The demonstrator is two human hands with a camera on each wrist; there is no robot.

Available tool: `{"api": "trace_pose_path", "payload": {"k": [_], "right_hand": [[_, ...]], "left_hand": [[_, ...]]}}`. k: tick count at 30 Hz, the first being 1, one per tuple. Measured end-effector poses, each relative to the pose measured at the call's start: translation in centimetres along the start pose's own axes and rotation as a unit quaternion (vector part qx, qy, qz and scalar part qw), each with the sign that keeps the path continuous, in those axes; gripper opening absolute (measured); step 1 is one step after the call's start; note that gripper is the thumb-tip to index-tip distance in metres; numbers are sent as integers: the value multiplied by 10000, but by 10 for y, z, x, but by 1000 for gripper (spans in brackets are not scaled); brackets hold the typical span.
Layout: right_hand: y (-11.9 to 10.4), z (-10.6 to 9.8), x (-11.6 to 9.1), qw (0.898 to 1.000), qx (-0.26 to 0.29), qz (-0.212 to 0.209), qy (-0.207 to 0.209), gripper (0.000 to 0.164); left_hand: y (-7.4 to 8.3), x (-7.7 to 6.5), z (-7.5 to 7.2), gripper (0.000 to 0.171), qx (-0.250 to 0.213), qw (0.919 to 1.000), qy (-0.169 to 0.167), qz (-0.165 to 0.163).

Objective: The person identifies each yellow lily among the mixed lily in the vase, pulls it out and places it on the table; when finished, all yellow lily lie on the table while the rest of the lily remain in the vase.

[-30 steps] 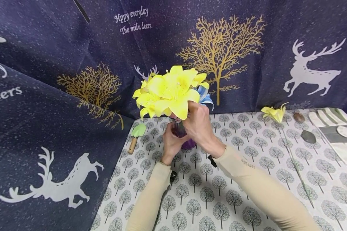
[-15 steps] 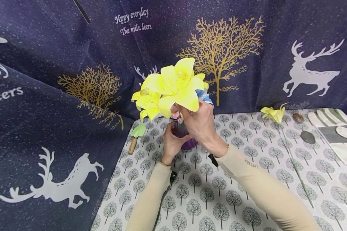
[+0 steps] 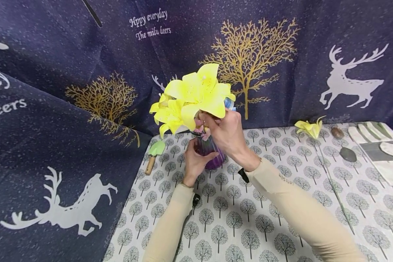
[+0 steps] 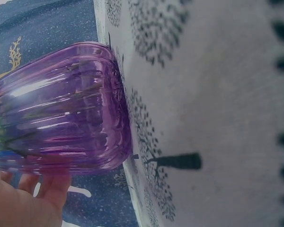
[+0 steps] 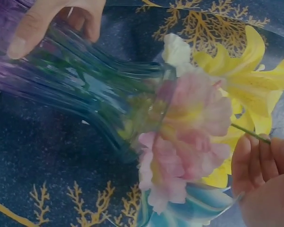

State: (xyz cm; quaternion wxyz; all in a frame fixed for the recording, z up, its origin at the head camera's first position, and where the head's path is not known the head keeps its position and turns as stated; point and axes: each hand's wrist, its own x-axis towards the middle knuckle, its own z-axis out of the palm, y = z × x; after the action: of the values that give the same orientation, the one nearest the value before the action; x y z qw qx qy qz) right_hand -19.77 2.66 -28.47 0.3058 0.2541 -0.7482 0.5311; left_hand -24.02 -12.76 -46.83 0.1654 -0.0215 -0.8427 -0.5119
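My left hand (image 3: 196, 162) grips the ribbed glass vase (image 3: 215, 160), thumb on the near side and fingers round the far side. The vase is purple at its base, which rests on the table, and bluish-green towards its mouth. Stems show through its wall in the left wrist view. My right hand (image 3: 229, 136) pinches the thin green stem (image 5: 251, 134) of a yellow lily (image 3: 201, 92) above the mouth. Pink flowers (image 5: 194, 104), a blue flower (image 5: 184, 208), a white bloom (image 5: 176, 53) and other yellow lilies (image 3: 169, 117) crowd the opening. The held stem's lower end is hidden.
A small trowel (image 3: 155, 153) with a green blade lies left of the vase. On the right lie a long-stemmed yellow lily (image 3: 310, 128), a brown stone (image 3: 337, 133), a grey stone (image 3: 348, 154) and glove-like fabric (image 3: 388, 173). A dark printed curtain (image 3: 183, 54) stands behind.
My right hand first rises with the yellow lily, then shifts slightly right. More of the vase and the pink flowers shows beside it. My left hand stays on the vase.
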Motion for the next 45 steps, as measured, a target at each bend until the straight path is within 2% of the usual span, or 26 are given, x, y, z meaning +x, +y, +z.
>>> {"api": "trace_pose_path", "payload": {"k": [6,9,13,15,22,26,30,35,40,45], "right_hand": [[-4,-2,4,9989,349,-287,-87,8],[-12,-6,7,9983,414,-410,77,6],[-21,-14,12,9968,29,-627,492,10],[-23,-17,15,9957,26,-712,588,9],[-27,-26,21,9958,653,-503,389,7],[-26,-27,22,9964,653,-462,296,7],[-31,-30,21,9961,683,-384,407,15],[-43,-40,24,9903,1082,-622,619,21],[-54,-51,28,9860,1163,-909,774,15],[-68,-64,30,9708,1857,-998,1145,5]], "left_hand": [[1,-1,-1,95,31,10000,22,6],[2,-1,-1,95,14,10000,22,-30],[2,0,0,96,21,10000,24,-46],[1,0,0,96,21,10000,32,-12],[1,1,1,95,-93,9999,-18,-75],[2,1,0,95,-94,10000,5,2],[3,-1,0,95,-40,10000,15,0],[4,-2,0,96,10,9999,25,-159],[4,-2,0,97,59,9998,34,-178],[3,-2,1,97,-29,9998,-29,-195]]}}
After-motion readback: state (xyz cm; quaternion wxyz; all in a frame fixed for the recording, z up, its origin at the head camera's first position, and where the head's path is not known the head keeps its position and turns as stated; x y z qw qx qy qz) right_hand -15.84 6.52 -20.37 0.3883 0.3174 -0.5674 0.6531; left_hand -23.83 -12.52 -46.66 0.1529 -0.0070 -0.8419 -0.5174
